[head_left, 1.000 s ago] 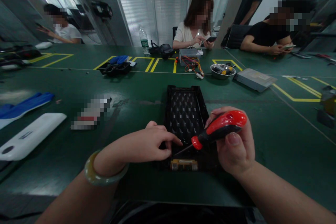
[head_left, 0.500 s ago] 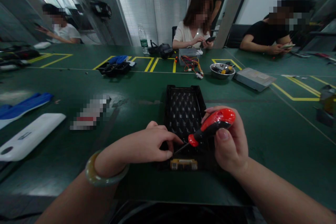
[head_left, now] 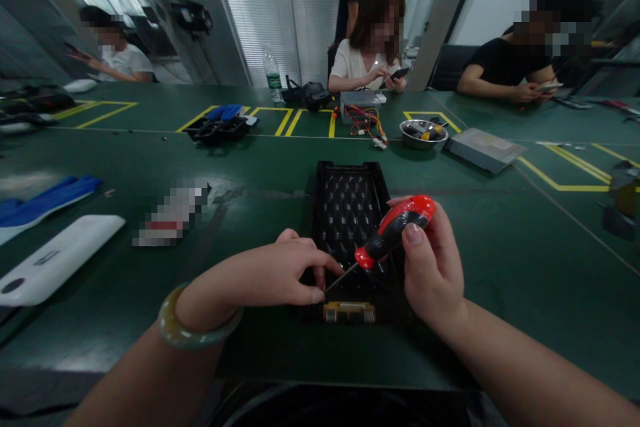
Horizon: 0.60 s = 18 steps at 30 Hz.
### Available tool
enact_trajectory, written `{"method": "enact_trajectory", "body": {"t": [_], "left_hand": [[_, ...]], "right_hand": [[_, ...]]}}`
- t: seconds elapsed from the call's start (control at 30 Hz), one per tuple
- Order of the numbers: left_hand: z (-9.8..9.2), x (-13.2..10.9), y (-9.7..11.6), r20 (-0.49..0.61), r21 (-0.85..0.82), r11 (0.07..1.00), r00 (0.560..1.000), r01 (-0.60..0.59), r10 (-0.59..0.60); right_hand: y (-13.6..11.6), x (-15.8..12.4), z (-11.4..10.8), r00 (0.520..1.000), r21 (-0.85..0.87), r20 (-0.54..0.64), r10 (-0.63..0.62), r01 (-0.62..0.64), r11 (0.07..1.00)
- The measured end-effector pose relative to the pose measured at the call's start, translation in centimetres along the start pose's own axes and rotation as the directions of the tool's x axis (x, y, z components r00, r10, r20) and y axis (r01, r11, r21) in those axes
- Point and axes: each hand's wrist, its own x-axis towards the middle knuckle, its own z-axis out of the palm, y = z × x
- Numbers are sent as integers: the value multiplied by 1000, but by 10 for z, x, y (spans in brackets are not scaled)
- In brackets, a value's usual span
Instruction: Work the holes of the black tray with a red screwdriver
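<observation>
A black tray-like case with a quilted inner surface lies on the green table in front of me. At its near end sits a small brown circuit board with metal connectors. My right hand is closed around the red and black handle of a screwdriver. The shaft slants down left to the case's near left corner. There my left hand touches the case, thumb and fingers bent around the screwdriver's tip. Whatever lies between those fingertips is too small to make out.
At the left lie a white device, a blue glove and a blurred packet. Further back are a black tray, a bottle, a wired metal box, a metal bowl and a grey box. Several people are beyond.
My right hand and the screwdriver have shifted slightly left, and the handle's end has dropped left. My left hand moved slightly left. A standing person in the background moved left.
</observation>
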Motion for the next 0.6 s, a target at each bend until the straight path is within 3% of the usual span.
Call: {"method": "enact_trajectory", "body": {"t": [0.33,0.6], "left_hand": [[-1,2,4,1,13,1000,1000,9,-9],[5,5,1,-11,36,999,1000,29,-28]], "right_hand": [[1,0,0,1000,-58,-21,4,-6,998],[5,2,-2,1000,70,2,-4,4,998]]}}
